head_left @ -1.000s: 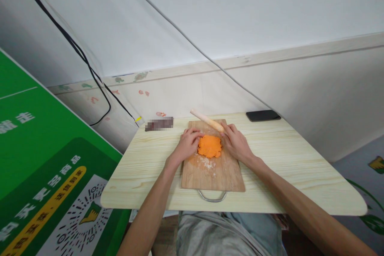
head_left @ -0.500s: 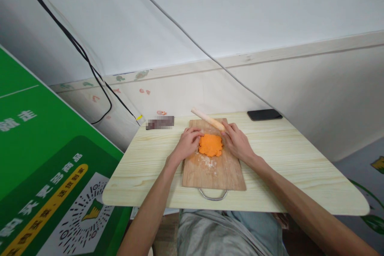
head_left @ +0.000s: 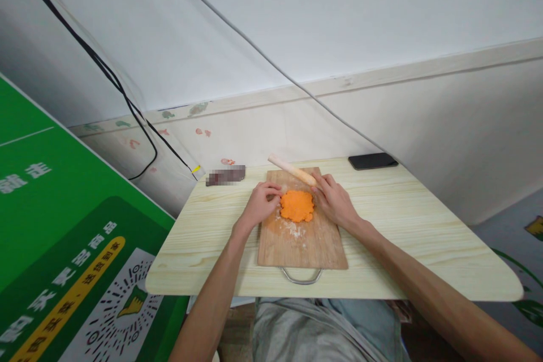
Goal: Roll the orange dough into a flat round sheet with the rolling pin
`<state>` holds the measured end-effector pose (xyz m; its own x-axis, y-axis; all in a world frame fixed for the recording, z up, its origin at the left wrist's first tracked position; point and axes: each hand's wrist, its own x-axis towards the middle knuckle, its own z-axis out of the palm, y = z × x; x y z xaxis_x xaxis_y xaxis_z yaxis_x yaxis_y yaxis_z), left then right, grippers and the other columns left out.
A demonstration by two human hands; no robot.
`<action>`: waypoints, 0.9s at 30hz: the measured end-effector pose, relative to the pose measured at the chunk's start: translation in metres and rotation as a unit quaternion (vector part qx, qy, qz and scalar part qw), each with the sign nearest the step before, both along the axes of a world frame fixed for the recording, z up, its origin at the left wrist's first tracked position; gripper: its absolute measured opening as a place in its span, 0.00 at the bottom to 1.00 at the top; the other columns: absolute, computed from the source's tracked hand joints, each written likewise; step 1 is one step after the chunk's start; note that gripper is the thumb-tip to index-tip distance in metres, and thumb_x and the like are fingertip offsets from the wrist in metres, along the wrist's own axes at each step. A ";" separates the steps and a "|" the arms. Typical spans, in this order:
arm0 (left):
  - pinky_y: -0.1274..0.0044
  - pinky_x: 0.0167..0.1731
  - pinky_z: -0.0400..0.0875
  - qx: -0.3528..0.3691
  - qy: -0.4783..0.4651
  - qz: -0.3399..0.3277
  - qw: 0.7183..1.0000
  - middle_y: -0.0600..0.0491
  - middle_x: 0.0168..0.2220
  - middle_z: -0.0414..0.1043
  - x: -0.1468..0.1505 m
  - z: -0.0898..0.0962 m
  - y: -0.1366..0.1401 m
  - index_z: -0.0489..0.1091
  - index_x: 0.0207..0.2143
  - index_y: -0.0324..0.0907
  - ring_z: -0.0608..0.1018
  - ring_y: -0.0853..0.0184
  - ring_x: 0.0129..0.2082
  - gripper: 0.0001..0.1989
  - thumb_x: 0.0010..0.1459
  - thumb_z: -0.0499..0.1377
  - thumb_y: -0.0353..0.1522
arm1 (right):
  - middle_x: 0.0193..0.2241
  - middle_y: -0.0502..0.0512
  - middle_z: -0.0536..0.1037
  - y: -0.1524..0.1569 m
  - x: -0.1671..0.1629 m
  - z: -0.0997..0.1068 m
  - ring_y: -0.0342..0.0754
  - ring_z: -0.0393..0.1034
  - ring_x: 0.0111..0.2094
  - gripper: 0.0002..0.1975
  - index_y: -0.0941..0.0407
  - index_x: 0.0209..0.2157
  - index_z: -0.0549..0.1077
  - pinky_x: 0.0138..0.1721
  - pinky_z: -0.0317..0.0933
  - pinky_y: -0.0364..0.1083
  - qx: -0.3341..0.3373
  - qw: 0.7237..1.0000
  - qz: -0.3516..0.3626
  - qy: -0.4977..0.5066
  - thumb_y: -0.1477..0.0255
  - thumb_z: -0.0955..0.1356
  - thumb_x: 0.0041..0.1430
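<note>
A flattened piece of orange dough (head_left: 297,206) with ragged edges lies on the wooden cutting board (head_left: 303,251). White flour is scattered on the board just in front of it. My right hand (head_left: 335,198) is closed around the near end of a wooden rolling pin (head_left: 292,171), which slants up to the left beyond the dough. At the dough's left edge is my left hand (head_left: 263,202), thumb and fingertips drawn together in a pinch. Whether a bit of dough is between those fingertips is too small to tell.
A black phone (head_left: 373,161) lies at the table's back right. A blurred-out dark object (head_left: 225,175) sits at the back left. The board's metal handle (head_left: 302,279) points toward me. A green sign (head_left: 85,226) stands left of the table (head_left: 190,260); cables hang along the wall.
My left fingers have drawn closer together at the dough's left edge. The right hand and rolling pin stay nearly still, and the view has shifted slightly.
</note>
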<state>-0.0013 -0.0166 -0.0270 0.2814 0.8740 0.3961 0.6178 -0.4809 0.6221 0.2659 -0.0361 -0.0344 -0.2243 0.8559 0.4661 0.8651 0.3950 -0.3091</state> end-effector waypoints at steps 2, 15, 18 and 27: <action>0.66 0.59 0.74 0.000 0.003 -0.002 1.000 0.50 0.48 0.83 0.000 0.000 0.000 0.86 0.36 0.46 0.81 0.60 0.50 0.13 0.60 0.64 0.22 | 0.51 0.64 0.76 0.000 0.000 0.000 0.56 0.75 0.42 0.23 0.55 0.67 0.67 0.44 0.68 0.51 0.002 1.000 0.002 -0.002 0.67 0.59 0.76; 0.59 0.62 0.69 -0.032 0.030 0.017 0.999 0.49 0.48 0.81 0.009 -0.004 -0.002 0.85 0.39 0.46 0.77 0.57 0.53 0.10 0.60 0.66 0.25 | 0.50 0.64 0.77 -0.002 -0.004 0.002 0.56 0.74 0.42 0.23 0.56 0.68 0.67 0.43 0.67 0.51 -0.007 0.999 -0.021 -0.033 0.68 0.61 0.76; 0.60 0.62 0.69 -0.036 0.024 0.022 0.999 0.49 0.49 0.81 0.012 -0.004 -0.003 0.84 0.41 0.46 0.78 0.57 0.52 0.11 0.61 0.64 0.25 | 0.51 0.65 0.77 -0.002 -0.004 0.003 0.55 0.75 0.43 0.22 0.57 0.67 0.67 0.44 0.67 0.51 -0.012 0.999 -0.020 -0.032 0.68 0.60 0.77; 0.60 0.59 0.67 -0.034 0.078 0.048 0.995 0.50 0.53 0.79 0.026 0.001 -0.005 0.84 0.46 0.48 0.74 0.56 0.57 0.18 0.68 0.54 0.26 | 0.52 0.65 0.77 -0.002 -0.004 0.002 0.56 0.75 0.45 0.22 0.57 0.67 0.66 0.46 0.67 0.52 -0.009 1.000 -0.013 -0.021 0.67 0.59 0.77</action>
